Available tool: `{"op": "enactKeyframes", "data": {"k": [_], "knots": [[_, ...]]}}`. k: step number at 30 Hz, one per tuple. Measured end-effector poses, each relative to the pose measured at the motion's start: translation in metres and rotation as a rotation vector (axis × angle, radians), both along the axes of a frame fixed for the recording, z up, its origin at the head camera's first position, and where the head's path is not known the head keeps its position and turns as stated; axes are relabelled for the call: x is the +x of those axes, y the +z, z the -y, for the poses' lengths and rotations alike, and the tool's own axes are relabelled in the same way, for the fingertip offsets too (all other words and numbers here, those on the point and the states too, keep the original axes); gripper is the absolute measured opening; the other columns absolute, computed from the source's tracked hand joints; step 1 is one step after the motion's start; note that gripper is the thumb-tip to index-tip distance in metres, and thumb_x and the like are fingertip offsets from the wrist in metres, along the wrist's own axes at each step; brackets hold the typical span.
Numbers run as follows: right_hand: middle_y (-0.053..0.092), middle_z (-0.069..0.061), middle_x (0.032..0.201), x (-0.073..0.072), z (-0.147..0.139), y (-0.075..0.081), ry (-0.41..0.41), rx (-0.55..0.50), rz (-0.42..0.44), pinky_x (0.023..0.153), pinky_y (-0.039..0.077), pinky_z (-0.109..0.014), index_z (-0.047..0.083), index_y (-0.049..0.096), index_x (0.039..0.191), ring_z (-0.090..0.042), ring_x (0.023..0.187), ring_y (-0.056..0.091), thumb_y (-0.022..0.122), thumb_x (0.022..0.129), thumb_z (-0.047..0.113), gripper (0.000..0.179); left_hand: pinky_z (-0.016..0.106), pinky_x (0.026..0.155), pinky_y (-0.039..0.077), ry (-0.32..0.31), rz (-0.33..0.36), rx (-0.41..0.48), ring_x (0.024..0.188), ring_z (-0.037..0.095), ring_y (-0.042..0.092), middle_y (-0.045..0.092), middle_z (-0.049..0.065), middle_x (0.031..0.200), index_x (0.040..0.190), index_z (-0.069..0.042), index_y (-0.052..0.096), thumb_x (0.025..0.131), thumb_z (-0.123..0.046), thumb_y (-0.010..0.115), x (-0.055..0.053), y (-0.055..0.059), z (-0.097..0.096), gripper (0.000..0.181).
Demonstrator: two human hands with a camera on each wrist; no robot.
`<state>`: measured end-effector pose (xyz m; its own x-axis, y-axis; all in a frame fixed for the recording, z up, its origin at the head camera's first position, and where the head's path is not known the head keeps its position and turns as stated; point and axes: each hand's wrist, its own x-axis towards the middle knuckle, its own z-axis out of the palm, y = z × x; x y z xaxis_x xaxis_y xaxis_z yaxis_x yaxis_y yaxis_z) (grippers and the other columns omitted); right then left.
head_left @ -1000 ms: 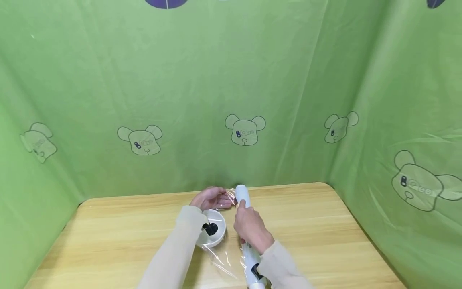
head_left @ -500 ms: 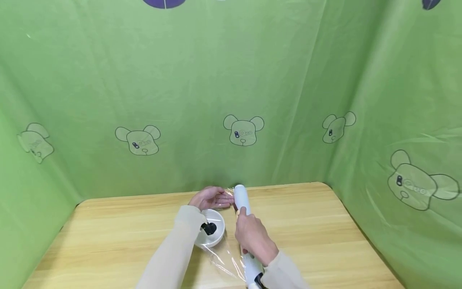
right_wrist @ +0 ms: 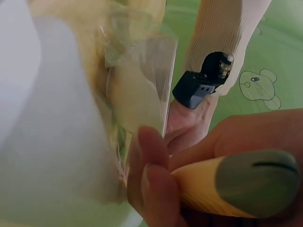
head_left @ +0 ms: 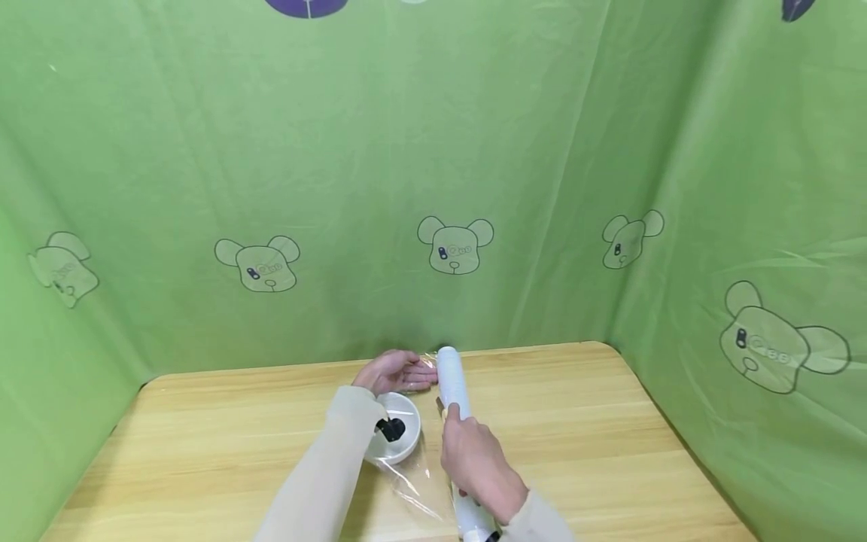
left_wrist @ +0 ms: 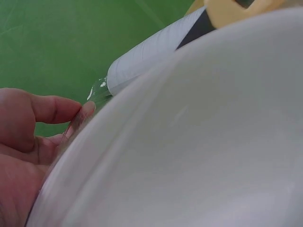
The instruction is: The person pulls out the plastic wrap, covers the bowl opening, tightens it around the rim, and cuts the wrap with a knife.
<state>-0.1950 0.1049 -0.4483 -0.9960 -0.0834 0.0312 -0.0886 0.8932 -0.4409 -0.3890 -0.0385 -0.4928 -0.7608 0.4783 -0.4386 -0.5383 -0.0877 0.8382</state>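
Note:
A white bowl (head_left: 410, 444) stands on the table under my left forearm, with clear cling film (head_left: 409, 488) stretched between it and the white roll (head_left: 452, 376) to its right. At the bowl's far side, my left hand (head_left: 394, 371) pinches the film edge between thumb and finger, seen in the left wrist view. Over the roll, my right hand (head_left: 476, 461) grips a knife (head_left: 440, 408) with a yellow handle (right_wrist: 199, 184). Its dark blade (left_wrist: 198, 31) lies along the roll's left side. The bowl (left_wrist: 189, 132) hides much of the left wrist view.
The wooden table (head_left: 223, 452) ends at a green fabric wall (head_left: 339, 188) close behind the roll, and more fabric encloses both sides. A black wrist camera (head_left: 391, 430) sits on the left sleeve, over the bowl.
My right hand has slid nearer to me along the roll, taking the knife with it. More of the roll's far part shows. My left hand has stayed almost still.

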Motion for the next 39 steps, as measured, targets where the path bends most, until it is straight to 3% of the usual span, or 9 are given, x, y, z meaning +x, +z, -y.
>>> {"op": "enactKeyframes", "data": {"k": [11, 18, 28, 34, 39], "knots": [[0.054, -0.018, 0.064, 0.017, -0.002, 0.000, 0.052, 0.050, -0.033, 0.032, 0.039, -0.024, -0.005, 0.049, 0.110, -0.020, 0.043, 0.049, 0.064, 0.089, -0.004, 0.027, 0.045, 0.103, 0.054, 0.004, 0.005, -0.014, 0.123, 0.042, 0.061, 0.061, 0.034, 0.128, 0.125, 0.010, 0.051, 0.109, -0.008, 0.038, -0.001, -0.002, 0.000, 0.028], [0.053, -0.017, 0.062, 0.028, -0.006, 0.001, 0.101, 0.049, -0.038, 0.031, 0.038, -0.022, -0.009, 0.050, 0.117, -0.015, 0.039, 0.047, 0.061, 0.094, 0.000, 0.026, 0.045, 0.103, 0.054, 0.001, 0.004, -0.013, 0.122, 0.041, 0.062, 0.061, 0.035, 0.128, 0.130, 0.013, 0.049, 0.109, -0.008, 0.038, 0.000, -0.001, 0.000, 0.031], [0.046, -0.009, 0.058, 0.047, -0.011, -0.001, 0.167, 0.100, -0.151, 0.031, 0.034, -0.023, -0.006, 0.050, 0.109, -0.014, 0.043, 0.045, 0.064, 0.089, -0.002, 0.026, 0.045, 0.103, 0.054, 0.001, 0.000, -0.007, 0.122, 0.041, 0.062, 0.060, 0.034, 0.128, 0.133, 0.013, 0.046, 0.110, -0.008, 0.038, 0.000, 0.002, 0.000, 0.033], [0.048, -0.007, 0.058, 0.056, -0.014, -0.003, 0.170, 0.061, -0.098, 0.032, 0.036, -0.020, -0.013, 0.050, 0.119, -0.010, 0.043, 0.044, 0.066, 0.091, 0.000, 0.034, 0.046, 0.104, 0.053, -0.005, 0.003, -0.003, 0.123, 0.042, 0.061, 0.061, 0.035, 0.127, 0.133, 0.014, 0.047, 0.110, -0.009, 0.037, -0.002, 0.002, -0.001, 0.033], [0.045, 0.001, 0.058, 0.063, -0.018, -0.006, 0.185, 0.009, -0.057, 0.033, 0.036, -0.018, -0.009, 0.050, 0.113, -0.008, 0.042, 0.043, 0.065, 0.091, -0.004, 0.028, 0.046, 0.104, 0.053, -0.002, 0.001, -0.005, 0.125, 0.043, 0.059, 0.059, 0.035, 0.128, 0.132, 0.014, 0.046, 0.110, -0.008, 0.036, -0.002, 0.002, -0.002, 0.032]]}}
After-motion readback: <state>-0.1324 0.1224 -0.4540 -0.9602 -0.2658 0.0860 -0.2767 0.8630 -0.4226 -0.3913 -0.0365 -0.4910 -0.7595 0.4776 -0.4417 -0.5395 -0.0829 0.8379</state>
